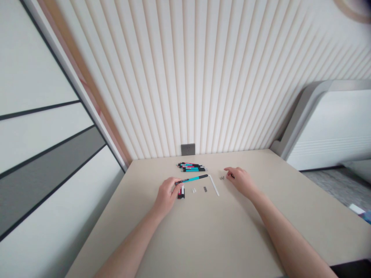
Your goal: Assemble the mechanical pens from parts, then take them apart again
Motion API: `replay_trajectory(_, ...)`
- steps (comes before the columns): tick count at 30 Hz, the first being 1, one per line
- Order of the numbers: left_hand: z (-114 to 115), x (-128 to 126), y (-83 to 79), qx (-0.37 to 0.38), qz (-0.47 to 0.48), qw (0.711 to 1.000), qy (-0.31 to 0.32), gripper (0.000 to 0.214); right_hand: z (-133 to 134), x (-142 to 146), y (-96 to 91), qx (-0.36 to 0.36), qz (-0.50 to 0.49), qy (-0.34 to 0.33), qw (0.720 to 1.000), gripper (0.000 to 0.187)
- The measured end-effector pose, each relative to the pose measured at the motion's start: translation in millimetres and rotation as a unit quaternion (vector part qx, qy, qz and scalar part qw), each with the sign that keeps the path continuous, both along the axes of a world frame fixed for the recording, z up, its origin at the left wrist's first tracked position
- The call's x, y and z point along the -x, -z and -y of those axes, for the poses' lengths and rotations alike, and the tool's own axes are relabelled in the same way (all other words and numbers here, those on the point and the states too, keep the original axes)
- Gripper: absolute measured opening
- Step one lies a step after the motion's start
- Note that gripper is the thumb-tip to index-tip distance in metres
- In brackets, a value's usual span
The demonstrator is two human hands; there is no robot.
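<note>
My left hand [167, 197] grips a teal-and-black pen [191, 179] near its tip end, and the pen lies almost level, pointing right. Just below that hand stand short black, red and white pen pieces [181, 192]. Further right lie a small white piece [194, 190] and a dark grey piece [205, 189]. A thin white rod [213, 185] slants across the tabletop close to the pen's far end. My right hand [242, 181] pinches a small dark part [232, 176] beside tiny grey bits [222, 178]. A bunch of several teal, red and black pens [191, 166] lies further back.
The beige table [208, 239] ends at a ribbed white wall with a grey wall socket [188, 149] above its far edge. A panelled wall stands to the left. A white cabinet-like unit [327, 127] and carpeted floor lie to the right.
</note>
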State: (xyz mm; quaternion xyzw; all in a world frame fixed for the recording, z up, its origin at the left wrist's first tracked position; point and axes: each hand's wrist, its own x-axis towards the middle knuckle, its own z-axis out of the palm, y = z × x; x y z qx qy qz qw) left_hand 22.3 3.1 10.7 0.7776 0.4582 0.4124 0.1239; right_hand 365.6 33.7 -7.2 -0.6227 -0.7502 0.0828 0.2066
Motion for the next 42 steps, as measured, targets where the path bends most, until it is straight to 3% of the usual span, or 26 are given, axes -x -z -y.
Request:
replay_trajectory(6,0,0,0.5,0.001,0.003,1.0,0.002,0.016,1,2,3.2,0.02,0.036,-0.013,0.999,0.034)
replay_trajectory(22,-1,0,2.2,0.011,0.004,1.0,0.011,0.018,2,7,1.3,0.02,0.015,-0.005,1.0,0.029)
replay_trajectory(30,0,0,-0.5,0.013,0.0,1.0,0.015,0.017,1,6,0.5,0.01,0.011,-0.003,1.0,0.039)
replay_trajectory(37,-1,0,3.4,0.009,0.004,1.0,0.027,0.016,18,37,-18.5,-0.082,-0.148,-0.06,0.984,0.031)
replay_trajectory(42,0,0,3.8,-0.001,0.008,0.999,0.048,0.013,34,69,-22.2,-0.051,-0.224,-0.147,0.962,0.035)
